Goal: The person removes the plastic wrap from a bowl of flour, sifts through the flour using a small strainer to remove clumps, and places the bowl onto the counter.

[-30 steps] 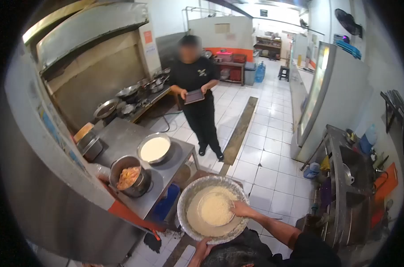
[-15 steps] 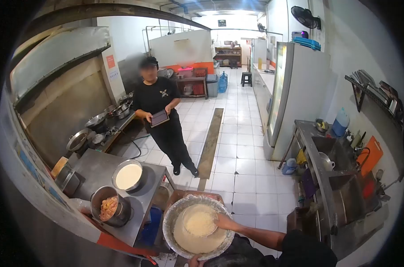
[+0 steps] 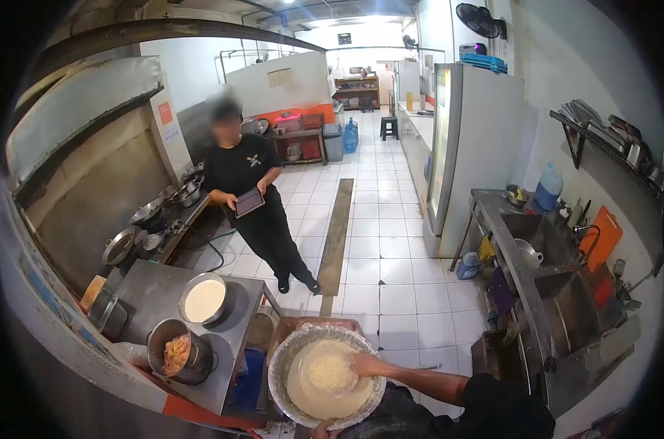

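"Where's the big basin [image 3: 282, 399]?"

"Right in front of me, my left hand [image 3: 323, 430] holding its near rim."

"Right hand [image 3: 367, 364]?"

"At the edge of the round sieve [image 3: 305, 380] inside, by the pale crumbs [image 3: 330, 372]. Fingertips are hidden, can't tell its grip."

Clothing of the person wearing the camera, seen from above: a black, loose-cut sleeve [image 3: 496, 402] covers the right upper arm, its plain matte fabric softly creased and its open hem ending near the elbow, with the slender right forearm [image 3: 427, 382] and right hand [image 3: 364, 364] bare. Dark cloth [image 3: 398, 418] covers the front of the body, wrinkled and broken by faint greyish tones along its folds. The left hand [image 3: 324, 431], also bare, shows only in part at the lower margin.
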The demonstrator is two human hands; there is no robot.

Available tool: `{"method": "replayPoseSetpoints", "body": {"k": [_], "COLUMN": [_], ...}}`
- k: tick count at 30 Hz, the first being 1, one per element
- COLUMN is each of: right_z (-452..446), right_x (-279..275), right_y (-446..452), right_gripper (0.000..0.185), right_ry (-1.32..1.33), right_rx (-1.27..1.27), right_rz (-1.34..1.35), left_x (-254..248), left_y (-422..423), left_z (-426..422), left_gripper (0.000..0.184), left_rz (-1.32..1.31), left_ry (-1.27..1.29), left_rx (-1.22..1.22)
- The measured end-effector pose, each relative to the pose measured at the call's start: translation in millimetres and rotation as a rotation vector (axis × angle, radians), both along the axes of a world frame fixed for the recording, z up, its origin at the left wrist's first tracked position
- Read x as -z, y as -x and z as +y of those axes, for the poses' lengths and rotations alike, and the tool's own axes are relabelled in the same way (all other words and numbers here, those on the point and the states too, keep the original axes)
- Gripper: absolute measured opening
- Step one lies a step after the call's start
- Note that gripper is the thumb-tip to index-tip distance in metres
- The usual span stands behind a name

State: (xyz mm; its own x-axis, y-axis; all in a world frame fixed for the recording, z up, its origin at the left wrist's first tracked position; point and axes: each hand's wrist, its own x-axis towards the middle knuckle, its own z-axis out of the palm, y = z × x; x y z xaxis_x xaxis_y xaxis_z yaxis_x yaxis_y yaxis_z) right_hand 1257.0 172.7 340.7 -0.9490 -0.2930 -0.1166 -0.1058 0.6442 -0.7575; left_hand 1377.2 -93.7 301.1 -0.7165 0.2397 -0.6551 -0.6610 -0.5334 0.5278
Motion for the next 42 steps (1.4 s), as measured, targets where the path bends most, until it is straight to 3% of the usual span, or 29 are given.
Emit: {"method": "replayPoseSetpoints", "body": {"k": [1,4,7,9,12,14,15,16,18,21,24,27,30,33,36,38,42], "right_z": [0.0,-1.9,5.4,9.4,7.2,13.6,11.7,6.3,2.3,0.6,-0.1,4.7,-2.7,-7.3,-6.3,-6.8,0.3], "right_x": [1.7,16.2,47.9,34.0,25.5,27.7,23.2,15.4,-3.5,-21.6,-8.1,-0.8,-12.5,-24.2,-10.6,-1.2,21.2], "right_y": [-2.2,-7.6,3.9,-7.2,-1.9,-1.5,-6.2,-5.3,-0.8,4.6,12.0,20.3,24.6,24.7,33.3,40.8,76.2], "right_gripper": [0.042,0.043,0.043,0.044,0.044,0.045,0.045,0.044,0.045,0.043,0.043,0.044,0.046,0.048,0.048,0.049,0.052], "right_ry": [-0.061,0.122,-0.026,0.039,0.081,0.014,0.013,0.011,0.179,-0.031,0.125,-0.014,0.138,0.035,0.241,0.169,0.340], "right_rx": [-0.063,0.142,0.024,0.059,0.199,-0.021,0.066,0.148,0.296,0.036,0.300,0.084,0.199,0.023,0.188,0.277,0.257], "right_rz": [-0.060,0.049,-0.001,0.010,-0.040,0.066,0.061,0.066,-0.114,-0.042,-0.005,-0.004,0.005,0.017,0.028,0.197,0.236], "left_x": [0.6,0.9,6.3,7.3,-38.7,-69.4,-78.0,-49.0,-46.1,-30.2,-41.1,-37.3,-42.6,-29.1,-32.1,-26.9,-28.4], "left_y": [-1.9,-7.4,-9.4,-13.4,-16.9,-15.4,-12.4,-14.2,-12.7,-9.7,-12.0,-10.4,-9.6,-6.9,-7.1,-14.7,-53.9], "left_z": [-1.2,-7.9,-9.4,-11.0,1.4,6.8,8.8,0.4,0.1,-5.0,-1.8,-3.6,-1.5,-6.3,-7.0,-7.5,-11.0], "left_gripper": [0.052,0.052,0.052,0.053,0.051,0.047,0.047,0.046,0.040,0.038,0.037,0.036,0.037,0.037,0.035,0.035,0.035], "left_rz": [-0.003,-0.001,0.003,0.016,0.059,0.056,0.033,0.134,0.063,0.068,0.064,0.053,0.095,0.088,0.044,0.058,0.026], "left_ry": [-0.004,0.005,-0.032,-0.046,0.101,0.128,0.133,0.049,0.050,0.024,-0.008,-0.012,0.010,-0.080,0.077,0.048,0.101], "left_rx": [0.002,-0.002,-0.014,-0.027,-0.058,-0.009,0.016,0.018,-0.028,-0.013,-0.033,-0.031,-0.099,-0.142,-0.162,-0.214,-0.355]}}
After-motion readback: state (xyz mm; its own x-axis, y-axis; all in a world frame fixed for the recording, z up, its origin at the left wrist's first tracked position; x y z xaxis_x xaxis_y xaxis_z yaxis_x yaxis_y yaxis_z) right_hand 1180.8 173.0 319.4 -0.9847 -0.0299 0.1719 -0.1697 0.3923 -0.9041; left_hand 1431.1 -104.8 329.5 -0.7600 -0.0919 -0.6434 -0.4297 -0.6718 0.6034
